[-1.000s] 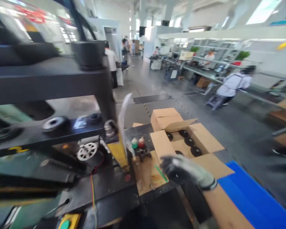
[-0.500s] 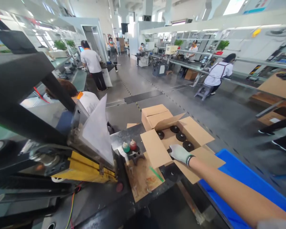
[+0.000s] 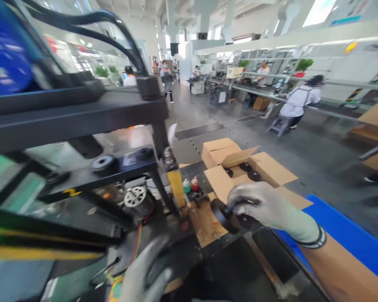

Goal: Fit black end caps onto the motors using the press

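My right hand [image 3: 261, 205], in a pale work glove, pinches a black disc [image 3: 222, 216] with a raised hub at its centre. The disc is tilted, in front of the open cardboard box [image 3: 219, 182]. Inside that box lie more black discs [image 3: 254, 175], partly hidden by the hand. Low in the head view is my left hand [image 3: 148, 268], also gloved and slightly smeared; its fingers are apart and nothing shows between them. Beyond it, a motor [image 3: 137, 199] with a silver slotted end sits by the press frame, with coloured wires [image 3: 138, 241] running toward the hand.
The black press frame [image 3: 82, 115] fills the left side. Green [image 3: 186, 186] and red [image 3: 194, 183] bottles stand behind a stained cardboard sheet [image 3: 204, 235]. A blue bin [image 3: 337, 230] lies at the right. Co-workers [image 3: 299, 102] are at benches farther off.
My right hand has come out of the box toward me with a black disc. My left hand has entered at the bottom. The view has turned left, bringing the motor into sight.
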`<state>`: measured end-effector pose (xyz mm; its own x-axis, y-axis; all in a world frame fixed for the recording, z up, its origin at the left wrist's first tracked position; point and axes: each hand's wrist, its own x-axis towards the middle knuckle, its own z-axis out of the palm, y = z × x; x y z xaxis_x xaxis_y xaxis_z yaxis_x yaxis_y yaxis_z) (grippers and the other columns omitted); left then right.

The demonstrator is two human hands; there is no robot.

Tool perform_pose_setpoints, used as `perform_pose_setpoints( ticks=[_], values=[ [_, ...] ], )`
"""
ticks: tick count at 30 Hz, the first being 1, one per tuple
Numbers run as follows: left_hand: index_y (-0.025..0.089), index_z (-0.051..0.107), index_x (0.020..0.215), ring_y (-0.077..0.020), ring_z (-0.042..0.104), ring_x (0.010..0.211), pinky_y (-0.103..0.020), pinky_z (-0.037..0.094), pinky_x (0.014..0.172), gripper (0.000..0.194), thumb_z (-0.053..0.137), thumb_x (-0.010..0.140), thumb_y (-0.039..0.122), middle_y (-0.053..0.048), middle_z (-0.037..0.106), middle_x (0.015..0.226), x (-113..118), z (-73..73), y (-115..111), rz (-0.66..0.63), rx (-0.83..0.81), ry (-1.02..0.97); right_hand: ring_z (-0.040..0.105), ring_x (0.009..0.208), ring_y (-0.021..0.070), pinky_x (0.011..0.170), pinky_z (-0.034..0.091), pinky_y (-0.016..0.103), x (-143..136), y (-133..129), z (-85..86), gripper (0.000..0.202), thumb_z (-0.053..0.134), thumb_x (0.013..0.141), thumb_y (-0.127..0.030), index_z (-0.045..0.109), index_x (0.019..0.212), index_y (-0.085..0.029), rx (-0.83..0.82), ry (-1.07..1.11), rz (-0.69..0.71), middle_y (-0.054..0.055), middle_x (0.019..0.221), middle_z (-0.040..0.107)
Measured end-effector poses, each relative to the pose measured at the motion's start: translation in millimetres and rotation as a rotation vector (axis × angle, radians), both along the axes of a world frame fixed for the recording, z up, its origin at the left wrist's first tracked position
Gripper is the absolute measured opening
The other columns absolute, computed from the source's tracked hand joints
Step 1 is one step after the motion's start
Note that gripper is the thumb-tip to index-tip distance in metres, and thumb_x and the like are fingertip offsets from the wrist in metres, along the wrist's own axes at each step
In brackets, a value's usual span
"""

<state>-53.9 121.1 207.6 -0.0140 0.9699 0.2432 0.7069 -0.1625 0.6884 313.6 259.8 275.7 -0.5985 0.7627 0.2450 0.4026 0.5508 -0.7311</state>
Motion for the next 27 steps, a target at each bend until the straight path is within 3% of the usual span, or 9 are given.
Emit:
perform_pose_setpoints(
  ticks=[2, 5, 8, 11, 13, 15, 19, 23, 27],
  values=[
    [0.044, 0.063, 0.146, -0.0319, 0.072, 0.129, -0.04, 0.064, 0.105, 0.066, 0.079, 0.083, 0.058, -0.001, 0.072, 0.145, 5, 6.9, 13, -0.176, 0.084, -0.047, 0.071, 0.086, 0.0155, 0.079, 0.052, 0.025, -47, -20, 16.4, 0.018, 0.068, 0.103, -0.036, 0.078, 0.097, -0.022, 0.042, 0.135, 0.157, 0.004, 0.095, 0.078],
    [0.038, 0.06, 0.148, -0.0254, 0.069, 0.133, -0.036, 0.058, 0.114, 0.054, 0.072, 0.096, 0.045, -0.005, 0.07, 0.148, 3, 25.4, 17, -0.342, 0.215, -0.172, 0.071, 0.081, 0.0137, 0.075, 0.053, 0.023, -104, -36, 29.3, 0.02, 0.064, 0.105, -0.033, 0.079, 0.097, -0.021, 0.016, 0.285, 0.278, 0.004, 0.089, 0.077],
    [0.035, 0.069, 0.136, -0.023, 0.076, 0.121, -0.031, 0.062, 0.106, 0.04, 0.072, 0.097, 0.042, -0.005, 0.078, 0.133, -11, 42.1, 4, -0.298, 0.283, -0.239, 0.072, 0.077, 0.0142, 0.071, 0.054, 0.023, -145, -42, 35.6, 0.022, 0.068, 0.103, -0.039, 0.081, 0.098, -0.022, -0.051, 0.31, 0.301, 0.003, 0.086, 0.078],
    [0.035, 0.077, 0.122, -0.0259, 0.079, 0.113, -0.035, 0.066, 0.097, 0.027, 0.071, 0.096, 0.038, -0.006, 0.081, 0.126, -31, 43.7, -14, -0.235, 0.255, -0.227, 0.073, 0.075, 0.0175, 0.072, 0.058, 0.027, -175, -46, 32.1, 0.022, 0.072, 0.099, -0.047, 0.083, 0.095, -0.028, -0.095, 0.273, 0.284, 0.003, 0.084, 0.079],
    [0.037, 0.079, 0.116, -0.026, 0.08, 0.109, -0.037, 0.067, 0.096, 0.025, 0.069, 0.095, 0.027, -0.004, 0.083, 0.12, -42, 35.7, -21, -0.121, 0.254, -0.261, 0.076, 0.082, 0.0223, 0.077, 0.061, 0.032, -193, -52, 20.5, 0.022, 0.072, 0.097, -0.051, 0.083, 0.098, -0.031, -0.144, 0.299, 0.2, 0.004, 0.09, 0.081],
    [0.037, 0.079, 0.115, -0.0258, 0.079, 0.112, -0.04, 0.066, 0.1, 0.032, 0.067, 0.092, 0.018, -0.002, 0.083, 0.12, -50, 24.8, -20, 0.005, 0.289, -0.297, 0.076, 0.104, 0.029, 0.093, 0.062, 0.041, -209, -61, 2.1, 0.027, 0.067, 0.099, -0.053, 0.08, 0.115, -0.034, -0.222, 0.397, 0.092, 0.006, 0.112, 0.081],
    [0.034, 0.079, 0.118, -0.0245, 0.073, 0.127, -0.041, 0.059, 0.113, 0.046, 0.061, 0.086, 0.006, 0.0, 0.077, 0.135, -60, 12.1, 12, 0.137, 0.366, -0.304, 0.057, 0.142, 0.0309, 0.124, 0.045, 0.05, -243, -60, -39.8, 0.046, 0.058, 0.103, -0.056, 0.064, 0.144, -0.034, -0.355, 0.563, 0.022, 0.005, 0.151, 0.064],
    [0.03, 0.08, 0.122, -0.0277, 0.066, 0.137, -0.045, 0.047, 0.125, 0.046, 0.061, 0.087, 0.006, -0.003, 0.075, 0.139, -74, 6.4, 70, 0.178, 0.408, -0.337, 0.059, 0.138, 0.0306, 0.125, 0.042, 0.047, -286, -10, -70.7, 0.052, 0.052, 0.103, -0.064, 0.066, 0.136, -0.026, -0.177, 0.675, -0.054, 0.01, 0.146, 0.065],
    [0.024, 0.079, 0.124, -0.0309, 0.066, 0.135, -0.051, 0.043, 0.127, 0.043, 0.065, 0.085, 0.01, -0.007, 0.078, 0.133, -92, -16.4, 121, 0.231, 0.368, -0.542, 0.062, 0.132, 0.0296, 0.121, 0.045, 0.045, -324, 46, -94.0, 0.055, 0.049, 0.102, -0.067, 0.066, 0.13, -0.022, -0.061, 0.704, -0.042, 0.012, 0.14, 0.068]
  ],
)
